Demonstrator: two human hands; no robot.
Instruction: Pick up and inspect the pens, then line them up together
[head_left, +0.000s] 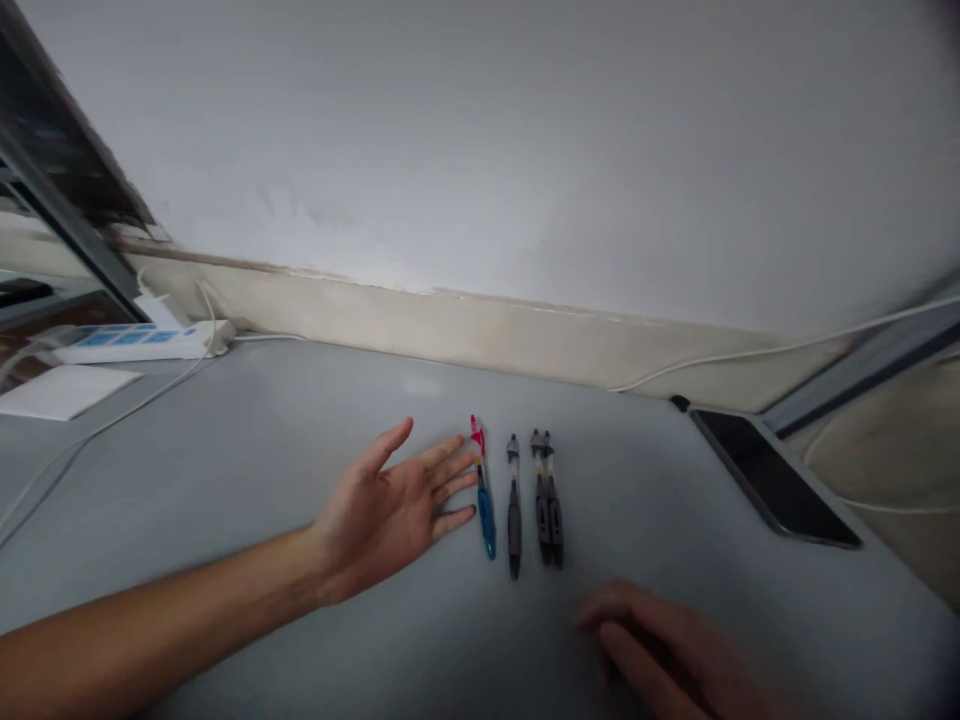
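My left hand [390, 510] lies palm up with its fingers stretched out and nothing in it. Its fingertips touch or nearly touch a pen with a pink top and blue grip [486, 515]. To the right of that pen lies a single black-gripped pen [514, 530]. Farther right, two similar black-gripped pens, the left one [541, 510] and the right one [556, 520], rest side by side. My right hand [667, 640] is at the lower right, nearer to me than the pens. Motion blurs its bent fingers, so I cannot make out whether it holds anything.
A dark-screened phone or tablet [772, 475] lies at the right of the grey table [337, 400]. A white power strip [142, 342] with cables and a white flat object [67, 390] are at the left. The wall [487, 180] stands behind.
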